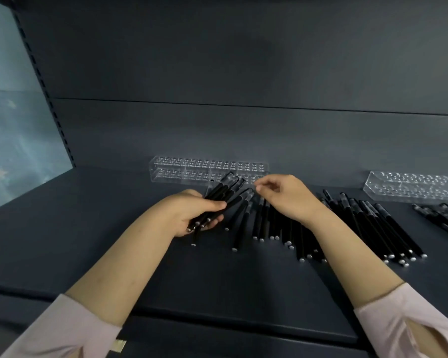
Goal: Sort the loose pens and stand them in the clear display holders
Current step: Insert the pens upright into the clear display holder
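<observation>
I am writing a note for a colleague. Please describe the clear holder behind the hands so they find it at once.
On the dark shelf, look along the back wall. The clear holder stands just behind the pens that the left hand grips. Unlike the other holder, far right, it shows whole.

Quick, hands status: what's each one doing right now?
Left hand: gripping a bundle of pens.
Right hand: loosely curled, holding nothing, above the loose pens.
</observation>
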A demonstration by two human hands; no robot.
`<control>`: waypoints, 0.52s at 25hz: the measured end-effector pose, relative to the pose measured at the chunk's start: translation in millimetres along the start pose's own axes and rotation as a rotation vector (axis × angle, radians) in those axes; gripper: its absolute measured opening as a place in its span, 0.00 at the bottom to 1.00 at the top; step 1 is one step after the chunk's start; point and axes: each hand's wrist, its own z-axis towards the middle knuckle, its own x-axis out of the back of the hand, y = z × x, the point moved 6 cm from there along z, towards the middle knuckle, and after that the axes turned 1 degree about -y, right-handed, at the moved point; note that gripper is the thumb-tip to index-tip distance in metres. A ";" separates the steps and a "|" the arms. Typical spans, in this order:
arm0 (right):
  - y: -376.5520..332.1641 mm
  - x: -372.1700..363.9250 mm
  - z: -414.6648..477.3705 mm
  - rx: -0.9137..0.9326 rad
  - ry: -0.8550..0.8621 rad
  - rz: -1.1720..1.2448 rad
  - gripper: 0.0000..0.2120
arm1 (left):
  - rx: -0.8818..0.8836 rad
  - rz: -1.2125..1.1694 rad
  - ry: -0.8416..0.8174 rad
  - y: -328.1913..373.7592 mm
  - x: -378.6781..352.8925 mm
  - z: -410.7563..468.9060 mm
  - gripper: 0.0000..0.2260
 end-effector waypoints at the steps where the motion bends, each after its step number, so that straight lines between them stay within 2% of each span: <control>1: -1.6 -4.4 2.8 -0.054 0.007 0.056 0.09 | -0.002 -0.037 -0.026 0.5 5.7 0.2 0.04; 4: -15.6 -27.2 11.9 -0.234 -0.035 0.438 0.12 | -0.027 -0.110 -0.135 6.6 23.5 4.3 0.04; 7: -43.4 -42.0 24.4 -0.262 -0.028 0.704 0.04 | -0.072 -0.053 -0.258 16.9 39.1 5.8 0.06; 8: -52.9 -44.1 29.5 -0.244 -0.013 0.754 0.01 | -0.094 -0.030 -0.299 20.8 45.2 6.9 0.08; 9: -62.5 -46.7 35.5 -0.222 -0.002 0.781 0.02 | -0.119 -0.017 -0.338 25.0 53.5 8.3 0.10; 13: -96.5 -60.5 54.0 -0.155 -0.039 0.786 0.13 | -0.203 0.014 -0.403 35.0 86.4 16.0 0.12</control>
